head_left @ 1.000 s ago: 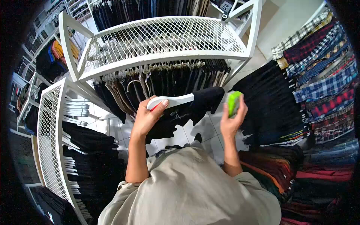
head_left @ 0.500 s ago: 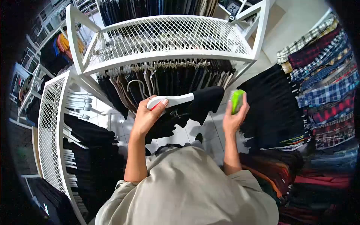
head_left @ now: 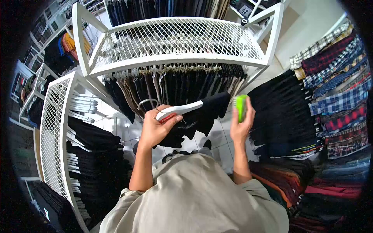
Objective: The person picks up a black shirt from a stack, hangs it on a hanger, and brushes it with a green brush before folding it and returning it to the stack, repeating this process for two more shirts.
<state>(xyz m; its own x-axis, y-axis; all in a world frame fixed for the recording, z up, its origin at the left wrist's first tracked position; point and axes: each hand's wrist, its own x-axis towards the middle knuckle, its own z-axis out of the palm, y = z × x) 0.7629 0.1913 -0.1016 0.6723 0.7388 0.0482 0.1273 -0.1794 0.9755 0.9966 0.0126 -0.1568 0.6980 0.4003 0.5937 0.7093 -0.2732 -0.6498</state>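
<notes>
My left hand [head_left: 155, 126] is closed around the neck of a white hanger [head_left: 184, 108], whose metal hook curves up above my fingers. A red patch shows on the hanger beside my thumb. Black garment [head_left: 190, 126] hangs from the hanger, its far shoulder raised toward the right. My right hand [head_left: 241, 126] grips a bright green brush [head_left: 241, 106] with pale bristles that face left, upright and apart from the garment.
A white mesh-topped rack [head_left: 175, 58] full of hanging clothes stands in front. Another mesh rack [head_left: 54, 136] with black garments is on the left. Plaid clothes [head_left: 342, 97] and black ones [head_left: 283, 116] hang at the right.
The hanger has tilted, with its left end lower, and more of the red patch shows. My left hand has turned and dropped slightly. The green brush has shifted slightly left and stands more upright.
</notes>
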